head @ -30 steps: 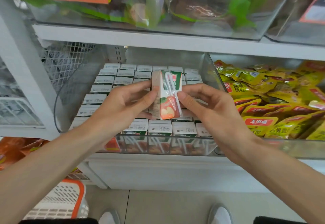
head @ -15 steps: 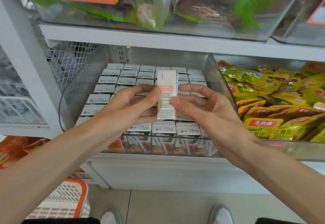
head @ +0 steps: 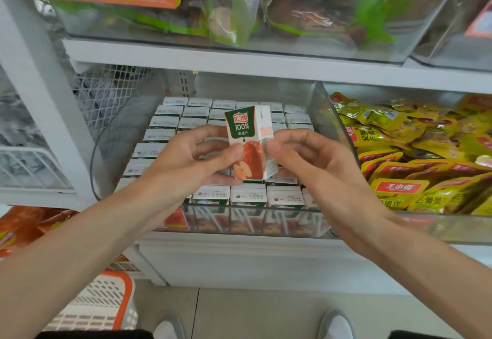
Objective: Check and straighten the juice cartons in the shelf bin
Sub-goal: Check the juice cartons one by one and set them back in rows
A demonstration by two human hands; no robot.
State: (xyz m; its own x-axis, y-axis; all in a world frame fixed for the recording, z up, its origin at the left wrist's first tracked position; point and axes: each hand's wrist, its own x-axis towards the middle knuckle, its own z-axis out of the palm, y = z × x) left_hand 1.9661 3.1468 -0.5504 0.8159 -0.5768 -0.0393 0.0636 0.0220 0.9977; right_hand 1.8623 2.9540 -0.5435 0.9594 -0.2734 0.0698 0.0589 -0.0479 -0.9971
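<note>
A small apple juice carton [head: 249, 136] with a green top and a red apple picture is held upright above the clear shelf bin [head: 247, 221]. My left hand [head: 186, 157] pinches its left side with the thumb on the front. My right hand [head: 316, 163] pinches its right edge. The green "100%" front panel faces me. Below, several rows of juice cartons [head: 247, 196] stand upright in the bin with their white tops showing.
A clear bin of yellow snack packets [head: 415, 152] sits to the right. Another clear bin with bagged goods [head: 239, 6] is on the shelf above. A white wire basket [head: 29, 163] stands at left, and an orange and white basket [head: 101, 304] on the floor.
The carton has been turned in both hands: first its straw side showed, then a narrow white side, now the green front panel. It also sits slightly higher.
</note>
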